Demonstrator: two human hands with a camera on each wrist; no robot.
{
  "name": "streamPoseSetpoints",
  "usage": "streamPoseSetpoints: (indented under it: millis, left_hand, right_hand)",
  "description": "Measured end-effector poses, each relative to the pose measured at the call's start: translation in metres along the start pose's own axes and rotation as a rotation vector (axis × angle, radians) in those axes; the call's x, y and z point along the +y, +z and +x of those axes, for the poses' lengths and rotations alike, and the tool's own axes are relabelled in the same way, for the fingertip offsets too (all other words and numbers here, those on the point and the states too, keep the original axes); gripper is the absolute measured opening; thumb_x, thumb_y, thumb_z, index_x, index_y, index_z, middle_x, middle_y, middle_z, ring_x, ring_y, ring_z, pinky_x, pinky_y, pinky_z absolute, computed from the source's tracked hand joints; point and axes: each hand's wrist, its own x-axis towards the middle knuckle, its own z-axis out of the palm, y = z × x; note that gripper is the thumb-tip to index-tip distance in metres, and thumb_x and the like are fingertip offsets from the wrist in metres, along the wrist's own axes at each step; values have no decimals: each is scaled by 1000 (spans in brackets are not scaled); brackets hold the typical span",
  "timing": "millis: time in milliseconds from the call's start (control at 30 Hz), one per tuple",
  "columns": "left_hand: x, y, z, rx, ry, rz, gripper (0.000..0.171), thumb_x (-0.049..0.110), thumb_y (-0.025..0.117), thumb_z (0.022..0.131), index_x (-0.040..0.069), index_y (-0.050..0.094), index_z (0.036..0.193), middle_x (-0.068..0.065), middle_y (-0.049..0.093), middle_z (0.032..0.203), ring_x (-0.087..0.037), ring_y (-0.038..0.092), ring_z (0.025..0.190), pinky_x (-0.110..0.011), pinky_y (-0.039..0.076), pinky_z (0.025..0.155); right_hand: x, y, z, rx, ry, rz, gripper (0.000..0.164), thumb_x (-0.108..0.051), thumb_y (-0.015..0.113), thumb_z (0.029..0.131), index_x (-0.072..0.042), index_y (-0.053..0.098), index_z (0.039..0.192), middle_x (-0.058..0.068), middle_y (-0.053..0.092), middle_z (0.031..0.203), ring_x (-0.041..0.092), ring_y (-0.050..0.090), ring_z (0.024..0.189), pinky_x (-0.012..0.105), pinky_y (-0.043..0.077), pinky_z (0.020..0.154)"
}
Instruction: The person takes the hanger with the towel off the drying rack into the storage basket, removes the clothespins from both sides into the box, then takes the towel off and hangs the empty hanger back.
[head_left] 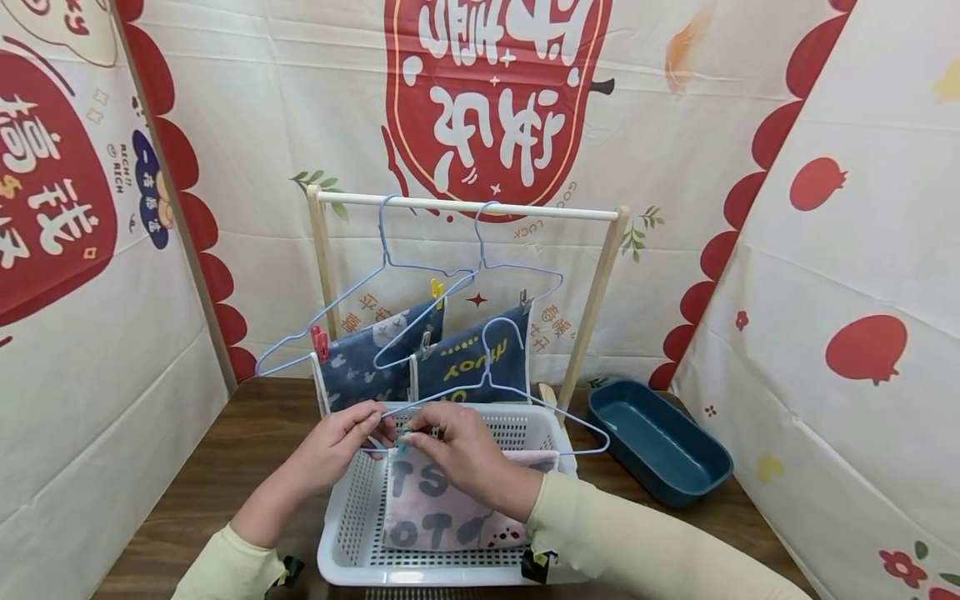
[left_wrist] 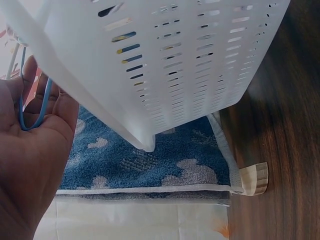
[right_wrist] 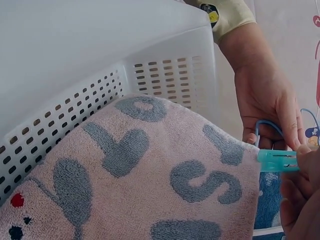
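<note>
My left hand (head_left: pixel 337 448) grips the left end of a blue wire hanger (head_left: pixel 450 391), whose bent end loops through the fingers in the left wrist view. The right hand (head_left: pixel 468 454) pinches a teal clothespin (right_wrist: pixel 272 160) set at the corner of a pink towel (right_wrist: pixel 150 155) with grey letters. In the head view this towel hangs from the hanger's lower bar over a white slotted basket (head_left: pixel 348 533). The right forearm hides part of the towel. The two hands are close together at the hanger's left end.
Behind the basket stands a rack with a white rod (head_left: pixel 555 210) and wooden posts. Two blue hangers on it carry a dark blue patterned towel (head_left: pixel 360 367) and a blue towel with yellow letters (head_left: pixel 480 354), clipped by clothespins. A teal tub (head_left: pixel 660 437) sits on the right.
</note>
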Motion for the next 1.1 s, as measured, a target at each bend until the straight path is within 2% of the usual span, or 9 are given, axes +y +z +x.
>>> streamPoseSetpoints:
  millis: [233,433,533,800,1100]
  left_hand:
    - [1,-1,0,-1,-11,-1,27,11,43,121,4,70,123,-14,74,111,-29,76,100,-44,68,82]
    - [1,-1,-1,-1,-25,-7,27,12,44,121,5,70,124,-14,74,112,-31,75,100,-41,68,83]
    - [0,-1,-1,-1,-26,-10,27,12,44,121,5,70,124,-14,74,111,-29,75,99,-39,68,82]
    - [-1,0,-1,1,-21,-13,27,12,44,121,5,70,123,-13,74,110,-28,75,98,-39,68,82]
    - [1,0,0,4,-12,-6,26,11,44,120,5,70,122,-13,74,109,-27,75,97,-39,68,81]
  right_hand:
    - [-1,-2,0,-10,7,-11,11,-21,84,101,-17,78,109,-11,75,101,4,63,83,25,57,72]
    - [-2,-4,-1,-42,46,11,13,-23,83,103,-19,76,113,-13,76,104,3,71,96,30,61,86]
    - [-2,-5,-2,-46,75,35,16,-20,82,103,-18,74,116,-12,77,104,3,72,97,32,62,90]
    - [-1,-7,-5,-59,87,92,19,-15,79,104,-13,71,121,-6,75,102,5,72,90,27,61,78]
    - [1,-9,-7,-65,66,64,24,-12,80,102,-11,70,124,-7,72,101,5,68,87,26,58,72]
